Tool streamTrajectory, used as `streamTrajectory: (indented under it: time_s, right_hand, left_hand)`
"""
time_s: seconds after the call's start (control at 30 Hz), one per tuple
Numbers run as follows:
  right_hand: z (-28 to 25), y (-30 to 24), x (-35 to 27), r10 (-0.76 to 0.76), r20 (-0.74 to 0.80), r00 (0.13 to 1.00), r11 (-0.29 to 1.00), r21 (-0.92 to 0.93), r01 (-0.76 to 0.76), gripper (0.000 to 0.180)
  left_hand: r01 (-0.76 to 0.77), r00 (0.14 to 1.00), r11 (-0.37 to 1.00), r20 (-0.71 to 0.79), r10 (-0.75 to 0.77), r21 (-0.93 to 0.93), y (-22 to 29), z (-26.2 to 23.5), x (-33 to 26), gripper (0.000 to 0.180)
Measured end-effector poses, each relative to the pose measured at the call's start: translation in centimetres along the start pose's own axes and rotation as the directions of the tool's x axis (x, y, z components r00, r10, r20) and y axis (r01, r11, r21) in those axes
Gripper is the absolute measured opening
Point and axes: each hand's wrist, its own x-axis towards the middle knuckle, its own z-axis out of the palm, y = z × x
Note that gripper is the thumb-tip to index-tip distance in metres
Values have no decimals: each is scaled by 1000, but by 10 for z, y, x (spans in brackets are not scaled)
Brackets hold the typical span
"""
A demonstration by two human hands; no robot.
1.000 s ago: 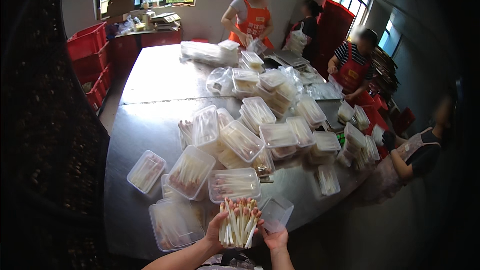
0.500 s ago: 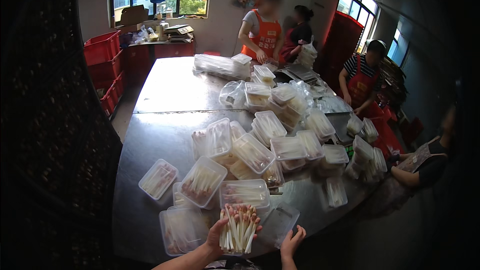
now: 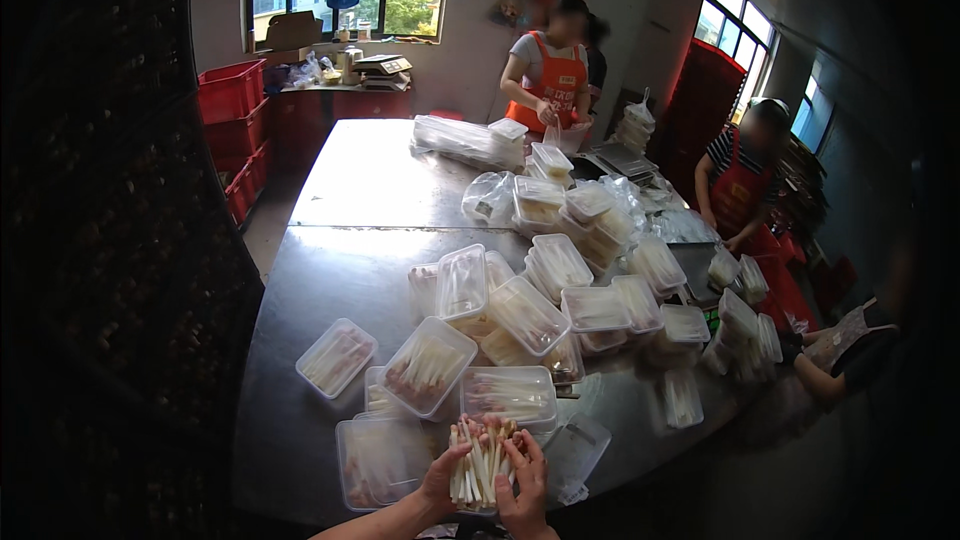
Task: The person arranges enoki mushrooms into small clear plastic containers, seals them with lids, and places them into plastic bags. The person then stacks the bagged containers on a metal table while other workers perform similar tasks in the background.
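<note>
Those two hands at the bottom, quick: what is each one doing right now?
Left hand: closed on the bundle of pale sticks.
Right hand: closed on the same bundle, from the other side.

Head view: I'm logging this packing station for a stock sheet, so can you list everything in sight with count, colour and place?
bundle of sticks: one, pale, upright at the near table edge, between both hands
lidded plastic boxes: dozens, clear, stacked and scattered over the table's middle and right
empty plastic lid: one, clear, right of the bundle
metal table: one, grey steel, running away from the camera
crates: several, red, stacked far left by the wall
scale: one, grey, on the far counter under the window
co-workers: at least three, orange-red aprons, at the far end and right side
left hand: bare, cupping the bundle's left side
right hand: bare, cupping its right side
</note>
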Motion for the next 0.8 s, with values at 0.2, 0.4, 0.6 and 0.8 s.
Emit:
streamTrajectory:
  time_s: [0.2, 0.4, 0.6, 0.8]
  right_hand:
    - [7, -10, 1, -74, 5, 997, 997, -15, 74, 46]
    - [13, -4, 3, -72, 67, 995, 991, -105, 79, 47]
    - [17, -12, 4, -124, 66, 990, 976, -173, 134, 48]
    - [23, -14, 2, -113, 21, 993, 989, -97, 114, 50]
  left_hand:
    - [0, 999, 1000, 42, -1, 12, 3, 3, -9, 44]
    - [-18, 994, 1000, 110, 17, 6, 17, 20, -22, 50]
    - [-49, 986, 996, 162, 36, 78, 22, 16, -20, 43]
    - [109, 991, 989, 60, -115, 99, 25, 11, -20, 53]
